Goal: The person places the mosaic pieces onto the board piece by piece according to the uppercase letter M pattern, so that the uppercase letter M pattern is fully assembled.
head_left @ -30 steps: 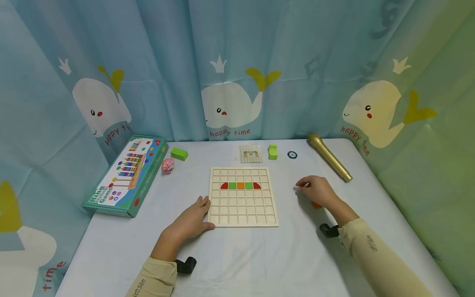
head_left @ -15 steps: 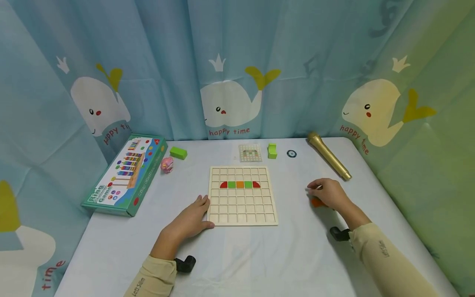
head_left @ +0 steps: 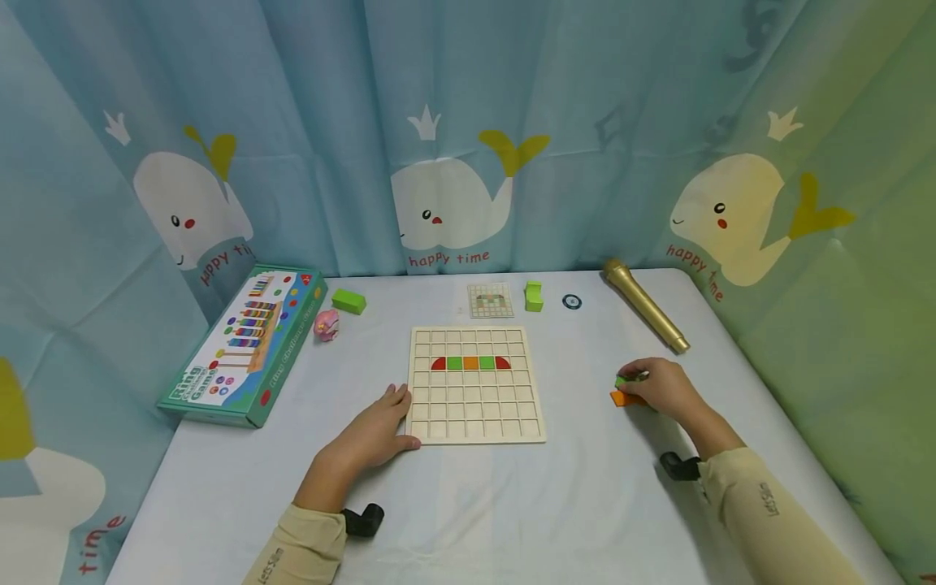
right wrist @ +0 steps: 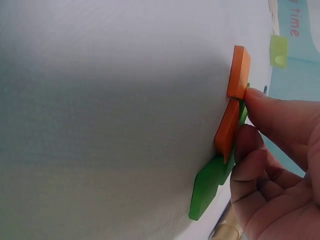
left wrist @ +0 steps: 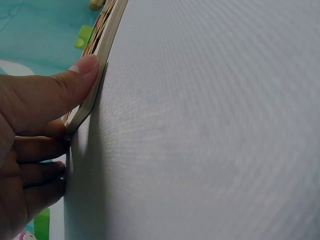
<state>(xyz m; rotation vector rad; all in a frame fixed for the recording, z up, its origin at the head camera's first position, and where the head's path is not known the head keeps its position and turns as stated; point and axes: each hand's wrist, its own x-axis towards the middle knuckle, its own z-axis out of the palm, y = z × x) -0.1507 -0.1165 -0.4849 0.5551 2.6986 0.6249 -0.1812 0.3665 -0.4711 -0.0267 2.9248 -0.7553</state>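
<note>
Bright, even light; blurry wrist close-ups

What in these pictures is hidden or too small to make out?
- Small pattern card, head view: its grid picture is too small to read.
- Loose tiles under the right hand, head view: fingers cover most, so their count is unclear.
- Wooden grid board, left wrist view: seen edge-on behind the left hand, so its face is hidden.
- Round dark disc, head view: too small to identify.
</note>
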